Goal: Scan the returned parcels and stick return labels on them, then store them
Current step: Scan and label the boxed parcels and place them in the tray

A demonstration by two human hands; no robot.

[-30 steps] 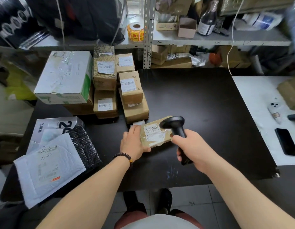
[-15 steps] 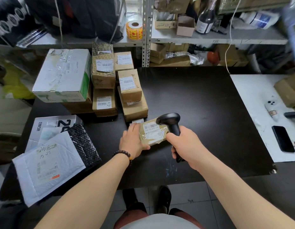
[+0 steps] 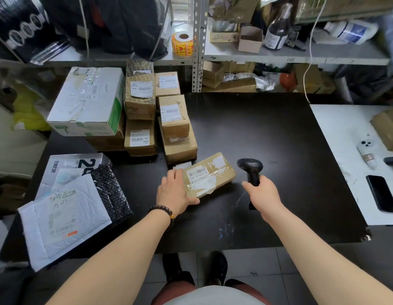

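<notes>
Just below the centre of the frame, a flat brown parcel (image 3: 210, 176) lies askew on the black table (image 3: 268, 133). Its barcode label (image 3: 197, 173) faces up, toward the parcel's left end. The left hand (image 3: 175, 192) holds that left end, palm on top and thumb hooked round the near edge. Its fingertips are just beside the label but not over it. The right hand (image 3: 263, 194) is clenched round the handle of a black scanner (image 3: 250, 169), whose head stands just to the right of the parcel, apart from it.

The step in hand looks like the scan. To do it well, the head should tip left and down so its window faces the barcode squarely. From this angle I cannot tell whether the window points at the label or past it, and no beam shows. Glossy tape crosses the lower part of the label, so a slight tilt off the perpendicular should avoid glare. The left hand does best pinning the parcel flat and leaving the bars uncovered. Once it reads, the sticker likely comes from the yellow roll of stickers (image 3: 182, 44) on the shelf at upper centre. The parcel then probably joins the stack of boxes (image 3: 172, 119) just above it in the frame.
</notes>
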